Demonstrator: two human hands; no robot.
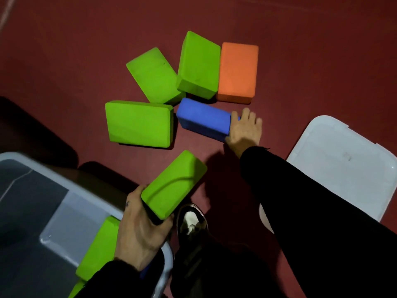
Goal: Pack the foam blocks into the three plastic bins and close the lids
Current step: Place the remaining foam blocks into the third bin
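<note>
My left hand [139, 231] grips one end of a green foam block [174, 183], held tilted above the right rim of a translucent plastic bin [64, 209]. Inside that bin stands another green block [101, 248], with a bit of blue showing under my wrist. My right hand [243, 129] wraps the right end of a blue block [204, 119] lying on the red floor. Three more green blocks [139, 123] [153, 75] [198, 65] and an orange block [237, 72] lie loose on the floor beyond it.
A white bin lid [343, 164] lies flat on the floor at the right, partly behind my black sleeve. My black-and-white shoe [192, 222] stands beside the bin's right rim. Dark shadowed shapes sit at the left edge of the floor.
</note>
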